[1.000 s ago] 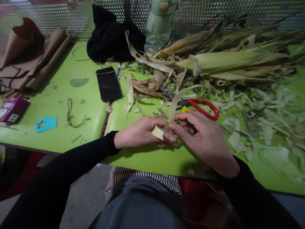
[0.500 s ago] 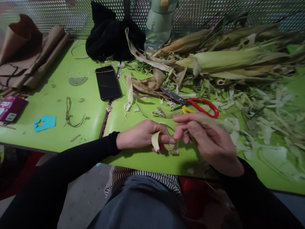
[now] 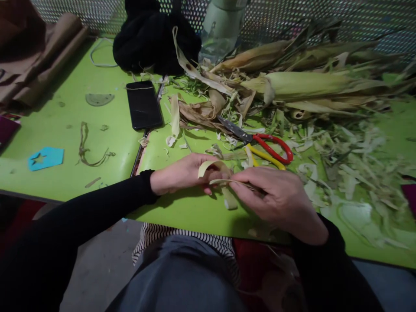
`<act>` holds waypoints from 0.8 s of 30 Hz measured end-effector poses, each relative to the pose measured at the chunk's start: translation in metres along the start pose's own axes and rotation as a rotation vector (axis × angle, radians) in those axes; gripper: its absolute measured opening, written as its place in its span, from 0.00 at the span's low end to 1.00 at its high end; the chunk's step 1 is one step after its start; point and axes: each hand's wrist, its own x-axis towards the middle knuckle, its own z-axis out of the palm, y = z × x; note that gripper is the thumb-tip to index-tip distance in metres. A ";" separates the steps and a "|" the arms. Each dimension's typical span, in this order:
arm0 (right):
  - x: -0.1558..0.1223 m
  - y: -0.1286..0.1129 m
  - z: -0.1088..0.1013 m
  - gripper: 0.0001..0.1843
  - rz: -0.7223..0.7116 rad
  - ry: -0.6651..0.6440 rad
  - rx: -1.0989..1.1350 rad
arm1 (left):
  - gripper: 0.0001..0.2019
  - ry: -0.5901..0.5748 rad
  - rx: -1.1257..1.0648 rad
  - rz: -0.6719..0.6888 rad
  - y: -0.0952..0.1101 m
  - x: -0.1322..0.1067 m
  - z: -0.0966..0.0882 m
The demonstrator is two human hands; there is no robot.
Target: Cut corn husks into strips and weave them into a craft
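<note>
My left hand [image 3: 182, 174] and my right hand [image 3: 277, 200] meet above the front edge of the green table [image 3: 97, 147]. Both pinch a pale corn husk strip [image 3: 217, 173] that curls in a loop between them, with one end hanging down toward the tabletop. The fingers of both hands are closed on the strip. Just behind the hands lie scissors [image 3: 260, 141] with one red and one yellow handle, blades pointing left.
A black phone [image 3: 143, 105] lies left of centre. Corn ears in husks [image 3: 302, 84] and husk scraps [image 3: 351, 164] cover the right side. A black cloth bundle [image 3: 152, 39], a pale green bottle [image 3: 221, 30], brown paper [image 3: 42, 56] and a blue star cut-out [image 3: 45, 157] sit further back and left.
The long strip that stood upright between the hands has been bent over into a loop. My right hand moved in over it, and the view shifted slightly.
</note>
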 end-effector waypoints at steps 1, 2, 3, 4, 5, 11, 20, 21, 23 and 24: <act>0.000 -0.001 0.001 0.11 0.026 0.008 -0.009 | 0.08 0.005 -0.003 -0.010 -0.001 0.001 0.000; 0.000 -0.001 0.001 0.11 0.049 0.017 -0.011 | 0.08 0.005 -0.015 -0.021 -0.002 0.002 0.000; 0.000 -0.001 0.002 0.10 0.062 0.024 -0.010 | 0.07 0.002 -0.030 -0.033 -0.004 0.003 0.001; 0.000 -0.001 0.002 0.11 0.063 0.027 -0.011 | 0.06 -0.001 -0.045 -0.042 -0.005 0.003 0.001; 0.000 -0.001 0.003 0.11 0.053 0.026 -0.015 | 0.04 -0.005 -0.060 -0.048 -0.006 0.004 0.001; 0.000 0.002 0.008 0.11 0.010 0.067 -0.167 | 0.03 -0.024 -0.106 -0.036 -0.004 0.004 0.002; -0.004 0.005 0.016 0.10 -0.090 0.192 -0.397 | 0.04 0.037 -0.190 -0.107 0.001 0.003 0.005; -0.005 0.005 0.017 0.09 -0.106 0.221 -0.418 | 0.04 0.037 -0.197 -0.101 0.001 0.003 0.005; -0.006 0.005 0.019 0.08 -0.125 0.287 -0.491 | 0.04 0.032 -0.206 -0.086 0.001 0.002 0.005; -0.006 0.005 0.020 0.08 -0.129 0.302 -0.534 | 0.04 0.028 -0.213 -0.075 0.001 0.002 0.005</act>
